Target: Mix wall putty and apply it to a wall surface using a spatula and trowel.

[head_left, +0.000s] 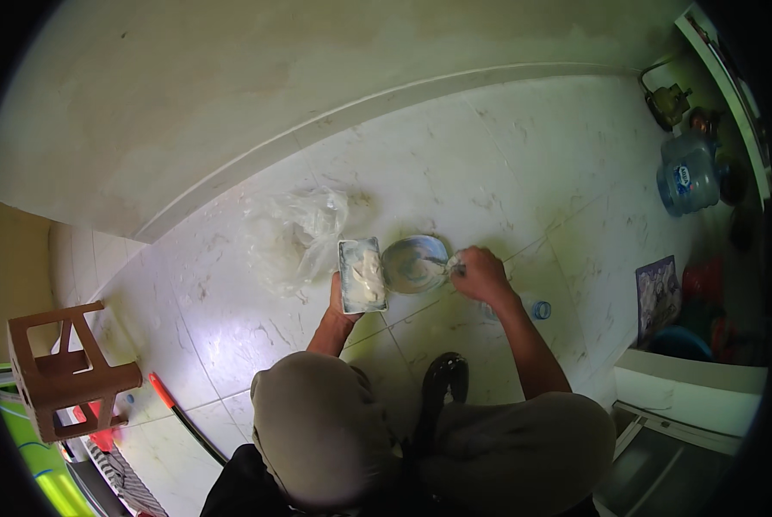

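My left hand (337,303) is closed on the edge of a flat rectangular board (349,295) with a dark rim. White paste (369,277) lies smeared across it. Just right of the board, an oval bowl (393,282) sits on the floor with pale, streaky residue inside. At the bowl's right rim is my right hand (484,276), its fingers pinched together. Something small and whitish shows at those fingertips, too blurred to name. Left of the board lies a crumpled clear plastic bag (293,237).
A small clear bluish container (541,310) stands right of my right forearm. Farther right are a large blue water jug (689,177) and a purple-edged package (658,293). A brown plastic stool (71,366) and a red-ended pole (169,398) are at left. A wall (257,95) rises behind.
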Available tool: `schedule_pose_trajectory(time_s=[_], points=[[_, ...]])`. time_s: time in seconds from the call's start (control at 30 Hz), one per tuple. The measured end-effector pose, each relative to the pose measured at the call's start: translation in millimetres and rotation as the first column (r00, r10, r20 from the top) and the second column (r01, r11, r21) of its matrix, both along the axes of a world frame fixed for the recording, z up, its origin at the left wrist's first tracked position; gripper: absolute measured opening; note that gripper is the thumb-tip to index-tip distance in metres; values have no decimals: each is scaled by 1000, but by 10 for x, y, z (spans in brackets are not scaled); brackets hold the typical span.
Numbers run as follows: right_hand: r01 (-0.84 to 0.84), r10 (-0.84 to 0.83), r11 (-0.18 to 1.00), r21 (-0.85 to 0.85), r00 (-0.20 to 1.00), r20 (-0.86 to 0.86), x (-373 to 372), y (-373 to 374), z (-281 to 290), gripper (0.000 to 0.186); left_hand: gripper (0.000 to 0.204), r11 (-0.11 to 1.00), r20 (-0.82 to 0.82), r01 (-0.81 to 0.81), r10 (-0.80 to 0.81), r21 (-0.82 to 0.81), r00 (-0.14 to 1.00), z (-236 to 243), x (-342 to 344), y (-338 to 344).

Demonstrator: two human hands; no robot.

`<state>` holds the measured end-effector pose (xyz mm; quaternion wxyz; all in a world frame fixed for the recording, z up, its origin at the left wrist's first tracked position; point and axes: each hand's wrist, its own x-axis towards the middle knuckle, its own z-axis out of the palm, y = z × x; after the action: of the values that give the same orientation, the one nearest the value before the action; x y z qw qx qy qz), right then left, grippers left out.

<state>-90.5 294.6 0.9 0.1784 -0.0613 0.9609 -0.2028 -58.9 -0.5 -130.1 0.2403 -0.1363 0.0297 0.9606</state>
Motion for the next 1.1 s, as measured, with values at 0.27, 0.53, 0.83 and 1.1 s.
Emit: schedule_pose_trajectory(time_s=[0.27,0.53,0.83,1.1], points=[[48,-47,974,222,999,-9,-466,-37,-7,45,44,999,17,30,-31,37,999,-260,23,30],[-64,91,969,237,990,-105,-546,-66,-182,29,48,990,110,28,-43,138,993,-345,23,-2],[-143,154,981,134,986,-72,-549,-291,-349,20,48,995,95,18,-28,101,995,-442,56,14],[-141,148,987,83,984,-96,-495,-307,-465,24,50,991,96,-13,0,135,995,-447,142,98]])
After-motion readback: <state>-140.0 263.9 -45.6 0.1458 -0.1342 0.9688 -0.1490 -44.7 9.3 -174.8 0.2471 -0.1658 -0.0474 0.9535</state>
